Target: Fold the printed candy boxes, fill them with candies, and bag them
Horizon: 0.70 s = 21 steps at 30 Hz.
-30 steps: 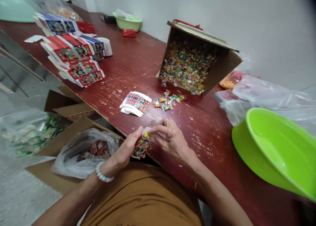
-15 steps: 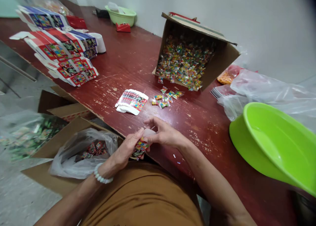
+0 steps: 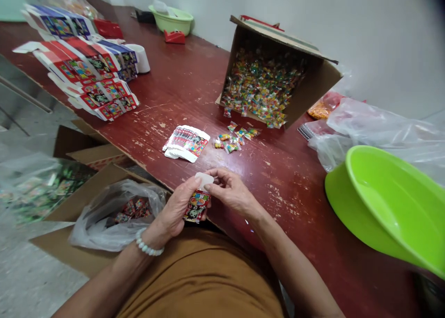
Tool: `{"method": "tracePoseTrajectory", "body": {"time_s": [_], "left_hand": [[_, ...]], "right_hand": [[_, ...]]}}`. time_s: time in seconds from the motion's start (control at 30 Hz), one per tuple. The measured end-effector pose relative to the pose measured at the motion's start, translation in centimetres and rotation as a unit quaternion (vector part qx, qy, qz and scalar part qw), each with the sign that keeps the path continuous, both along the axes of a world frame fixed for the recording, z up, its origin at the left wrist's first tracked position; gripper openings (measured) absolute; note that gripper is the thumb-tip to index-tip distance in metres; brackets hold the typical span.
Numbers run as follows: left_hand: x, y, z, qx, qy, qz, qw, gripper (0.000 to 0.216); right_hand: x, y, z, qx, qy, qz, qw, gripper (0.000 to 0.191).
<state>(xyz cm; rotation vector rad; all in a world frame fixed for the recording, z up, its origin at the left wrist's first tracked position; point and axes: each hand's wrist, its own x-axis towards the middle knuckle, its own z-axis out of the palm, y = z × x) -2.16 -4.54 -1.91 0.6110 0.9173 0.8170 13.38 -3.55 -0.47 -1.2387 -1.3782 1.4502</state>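
My left hand point(image 3: 179, 206) is closed around a small printed paper box point(image 3: 196, 204) at the table's near edge. My right hand point(image 3: 231, 192) pinches the box's white top flap point(image 3: 203, 179). A fanned stack of flat printed boxes point(image 3: 187, 143) lies on the table just beyond my hands. Beside the stack sits a small heap of wrapped candies point(image 3: 233, 139). Behind them a cardboard carton point(image 3: 278, 72) lies on its side, spilling many more such candies.
Piles of folded red and blue boxes point(image 3: 86, 74) sit at the far left. A bright green basin point(image 3: 389, 206) and clear plastic bags point(image 3: 375, 128) are at the right. Below the table edge a bag-lined carton point(image 3: 118, 211) holds filled boxes. A tape dispenser point(image 3: 174, 36) and green bowl point(image 3: 170, 19) stand far back.
A candy that my right hand held at the box's mouth is no longer visible. The white flap now stands up between my fingertips. The camera shifted slightly.
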Motion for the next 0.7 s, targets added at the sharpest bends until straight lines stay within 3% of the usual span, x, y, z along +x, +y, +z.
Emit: {"method": "tracePoseTrajectory", "body": {"time_s": [0.1,0.27,0.4,0.5,0.6,0.7], "left_hand": [[-0.2,0.1,0.3,-0.047,-0.049,-0.039,0.997,0.048],[-0.7,0.4,0.7,-0.081,-0.118,-0.079,0.987,0.052],[-0.3,0.3,1.1,-0.082,-0.134,-0.067,0.985,0.048],[0.0,0.2,1.4,-0.068,-0.129,-0.034,0.989,0.044],[0.0,0.2,1.3,-0.080,-0.109,-0.021,0.991,0.043],[0.1,0.1,0.9,-0.082,-0.097,-0.030,0.991,0.052]], "right_hand": [[-0.2,-0.1,0.2,0.033,-0.010,-0.015,0.999,0.013],[0.1,-0.8,0.5,0.069,0.027,0.027,0.997,0.018],[0.2,-1.1,0.7,0.214,-0.070,0.048,0.973,0.007],[-0.1,-1.4,0.4,0.287,-0.110,0.017,0.951,0.011],[-0.2,-1.6,-0.2,0.228,-0.047,0.000,0.973,0.005],[0.0,-1.6,-0.9,0.065,0.074,0.002,0.995,0.015]]}}
